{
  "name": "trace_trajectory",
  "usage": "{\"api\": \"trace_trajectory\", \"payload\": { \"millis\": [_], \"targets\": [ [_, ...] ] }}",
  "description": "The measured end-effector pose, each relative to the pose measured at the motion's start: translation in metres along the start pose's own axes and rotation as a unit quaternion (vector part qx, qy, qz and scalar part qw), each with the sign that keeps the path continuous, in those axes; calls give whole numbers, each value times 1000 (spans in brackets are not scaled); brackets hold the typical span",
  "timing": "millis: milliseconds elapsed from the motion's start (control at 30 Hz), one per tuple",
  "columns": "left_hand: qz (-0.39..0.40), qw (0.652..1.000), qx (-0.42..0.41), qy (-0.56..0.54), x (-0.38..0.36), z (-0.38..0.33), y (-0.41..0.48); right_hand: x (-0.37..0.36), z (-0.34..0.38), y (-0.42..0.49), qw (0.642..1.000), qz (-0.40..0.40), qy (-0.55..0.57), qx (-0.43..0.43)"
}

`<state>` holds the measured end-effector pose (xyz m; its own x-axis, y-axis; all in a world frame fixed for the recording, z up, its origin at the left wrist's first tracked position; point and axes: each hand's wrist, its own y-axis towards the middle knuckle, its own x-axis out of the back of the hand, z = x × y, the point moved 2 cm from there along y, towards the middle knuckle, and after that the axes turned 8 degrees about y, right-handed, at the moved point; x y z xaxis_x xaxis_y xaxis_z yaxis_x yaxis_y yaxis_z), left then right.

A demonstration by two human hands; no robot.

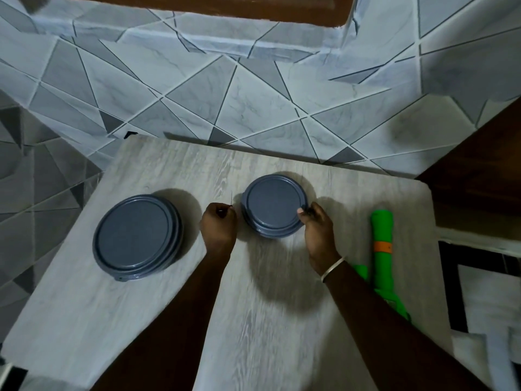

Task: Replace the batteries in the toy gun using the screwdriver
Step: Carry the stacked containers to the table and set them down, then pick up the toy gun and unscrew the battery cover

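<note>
The green toy gun (382,244) with an orange band lies on the table's right side, partly hidden under my right forearm. My left hand (219,225) is curled just left of the smaller grey container (272,203). It pinches a thin dark screwdriver (231,198), only the shaft of which shows above the fingers. My right hand (317,224) grips the right rim of that container's lid, thumb on top. No batteries are in sight.
A larger grey lidded container (135,235) stands on the left of the pale wood-grain table (267,320). Patterned grey floor tiles lie beyond the table. Dark wooden furniture (479,165) stands close to the table's right edge.
</note>
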<state>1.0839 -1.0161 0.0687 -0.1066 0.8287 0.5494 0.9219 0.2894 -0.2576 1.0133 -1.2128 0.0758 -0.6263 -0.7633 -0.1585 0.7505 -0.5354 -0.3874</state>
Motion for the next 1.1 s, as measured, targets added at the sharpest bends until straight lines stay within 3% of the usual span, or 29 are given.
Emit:
{"api": "trace_trajectory", "payload": {
  "millis": [167, 400, 567, 667, 767, 933, 1100],
  "targets": [
    [-15, 988, -19, 150, 8, 10, 1, 1, -7, -7, 999, -25, -20, -20],
    [3, 974, -45, 224, 5, 28, 13, 7, -22, -20, 997, 8, -74, 10],
    [-8, 983, -51, 176, 13, 25, 4, 3, -25, -29, 996, -23, -83, 9],
    [-27, 985, -120, 117, 35, 25, -26, 5, -28, -54, 981, -43, -177, 63],
    [12, 974, -190, 125, 60, 47, -60, 8, -43, -94, 959, -5, -261, 112],
    [50, 971, -187, 143, 78, 80, -62, 9, -67, -130, 960, 12, -266, 91],
    [82, 954, -273, 95, 66, 84, -37, -15, -80, -127, 950, -40, -263, 166]
  ]
}}
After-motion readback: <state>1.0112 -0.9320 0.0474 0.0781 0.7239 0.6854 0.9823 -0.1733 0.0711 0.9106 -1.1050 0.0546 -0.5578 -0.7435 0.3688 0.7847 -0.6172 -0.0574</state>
